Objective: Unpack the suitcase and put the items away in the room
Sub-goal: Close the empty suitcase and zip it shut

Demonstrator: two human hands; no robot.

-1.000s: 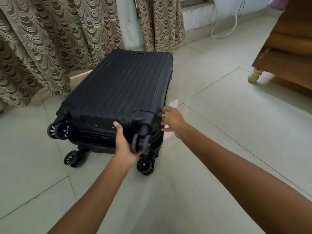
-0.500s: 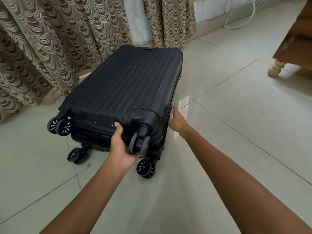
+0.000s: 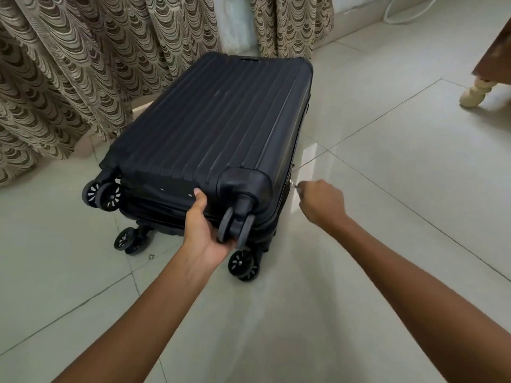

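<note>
Half-hidden zipper pull (image 3: 293, 184), right hand (image 3: 322, 203)

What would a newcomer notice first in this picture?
A black suitcase lies flat on the tiled floor, mid-frame, closed, wheels toward the camera. The left hand grips its wheel end; the right hand pinches a zipper pull at its right side. Patterned curtains hang behind.

You have one black suitcase (image 3: 221, 134) lying at the centre, with four double wheels at its 6 o'clock end. Two hands show: your left hand (image 3: 206, 233) and your right hand (image 3: 322, 201). Two patterned curtain panels (image 3: 83, 64) hang at 11 and 12 o'clock. One furniture leg (image 3: 474, 95) stands at 2 o'clock.
</note>
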